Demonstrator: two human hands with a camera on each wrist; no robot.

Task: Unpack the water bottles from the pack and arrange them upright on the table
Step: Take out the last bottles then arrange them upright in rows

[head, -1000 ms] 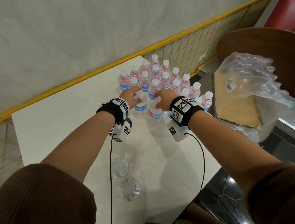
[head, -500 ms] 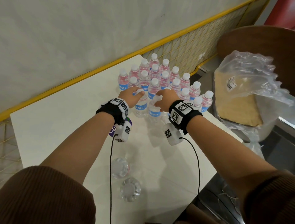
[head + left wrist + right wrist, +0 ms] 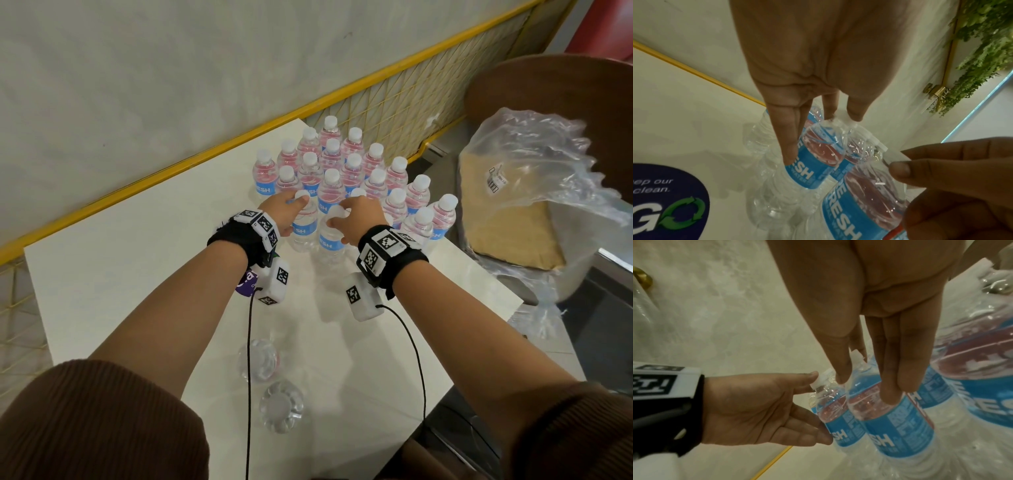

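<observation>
Many small water bottles (image 3: 352, 164) with white caps and blue labels stand upright in a tight cluster at the far end of the white table (image 3: 137, 274). Two more bottles stand at the front of that cluster. My left hand (image 3: 282, 212) holds the left one (image 3: 303, 231); thumb and a finger are at its cap (image 3: 840, 121), and the other fingers (image 3: 790, 142) lie along its label. My right hand (image 3: 358, 221) holds the right one (image 3: 330, 241) beside it, with the thumb by the cap (image 3: 856, 356) and fingers (image 3: 898, 382) down its side.
Two clear bottles (image 3: 260, 363) (image 3: 281, 407) stand near me, seen from above between my forearms. The torn plastic wrap (image 3: 534, 164) with a cardboard tray (image 3: 507, 229) sits on a chair to the right, past the table edge. A purple sticker (image 3: 245, 286) is on the table. A yellow rail (image 3: 205, 154) runs behind.
Both hands stay on the two front bottles. The right hand has eased back slightly, so the cap of its bottle now shows.
</observation>
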